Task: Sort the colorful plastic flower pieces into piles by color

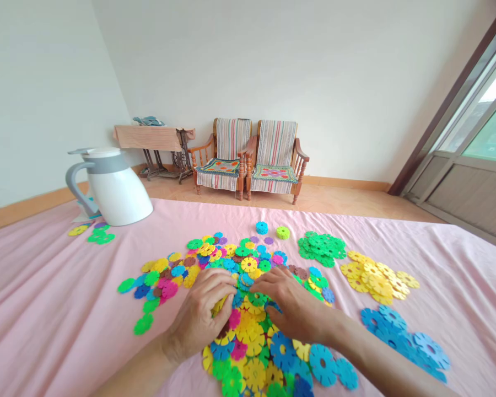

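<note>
A mixed heap of flat, notched flower-shaped plastic discs (250, 331) in yellow, blue, green, pink and brown spreads over the cloth in front of me. My left hand (206, 306) rests on the heap's left side, fingers curved and thumb apart from them, with a yellow disc showing in the gap. Opposite it, my right hand (289, 300) lies on the discs, fingers bent and thumb apart above a blue disc. Both sets of fingertips touch or hover just over the pieces; I cannot see what lies beneath the palms. Neither hand visibly grips a piece.
Sorted groups of green discs (322, 248), yellow discs (378, 278) and large blue discs (403, 336) lie on the right. A white jug (119, 190) stands at the back left of the pink cloth (86, 298). Beyond are two wooden armchairs (275, 149) and a sewing-machine table (149, 138).
</note>
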`<move>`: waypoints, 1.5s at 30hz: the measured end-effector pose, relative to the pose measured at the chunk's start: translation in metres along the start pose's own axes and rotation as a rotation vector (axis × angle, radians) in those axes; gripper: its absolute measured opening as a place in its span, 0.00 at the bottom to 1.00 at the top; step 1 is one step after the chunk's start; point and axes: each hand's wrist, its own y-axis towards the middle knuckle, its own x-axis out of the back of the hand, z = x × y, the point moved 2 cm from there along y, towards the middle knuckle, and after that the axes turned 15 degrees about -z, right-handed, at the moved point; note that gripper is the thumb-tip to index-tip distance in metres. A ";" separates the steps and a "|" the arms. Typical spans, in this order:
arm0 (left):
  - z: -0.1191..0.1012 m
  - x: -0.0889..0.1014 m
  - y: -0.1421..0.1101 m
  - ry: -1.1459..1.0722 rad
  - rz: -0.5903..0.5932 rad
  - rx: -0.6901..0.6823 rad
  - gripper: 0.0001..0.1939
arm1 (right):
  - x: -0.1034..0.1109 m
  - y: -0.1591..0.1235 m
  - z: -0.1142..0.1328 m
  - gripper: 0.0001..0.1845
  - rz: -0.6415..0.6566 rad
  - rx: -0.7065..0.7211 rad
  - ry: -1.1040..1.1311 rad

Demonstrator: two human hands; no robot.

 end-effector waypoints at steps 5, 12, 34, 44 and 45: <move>-0.001 0.000 0.000 0.004 0.004 -0.005 0.08 | -0.009 0.001 0.005 0.16 0.018 0.010 -0.086; 0.000 0.000 0.000 0.002 -0.001 -0.005 0.08 | -0.004 -0.001 -0.022 0.13 -0.291 -0.192 0.010; 0.001 -0.001 0.001 0.022 -0.006 -0.022 0.08 | 0.047 -0.064 -0.055 0.10 -0.106 -0.499 0.034; 0.001 0.000 0.001 0.072 -0.030 -0.051 0.09 | 0.027 -0.081 -0.003 0.15 -0.012 -0.333 0.047; 0.001 0.000 0.002 0.076 -0.034 -0.058 0.08 | 0.028 -0.078 -0.002 0.12 -0.017 -0.352 0.056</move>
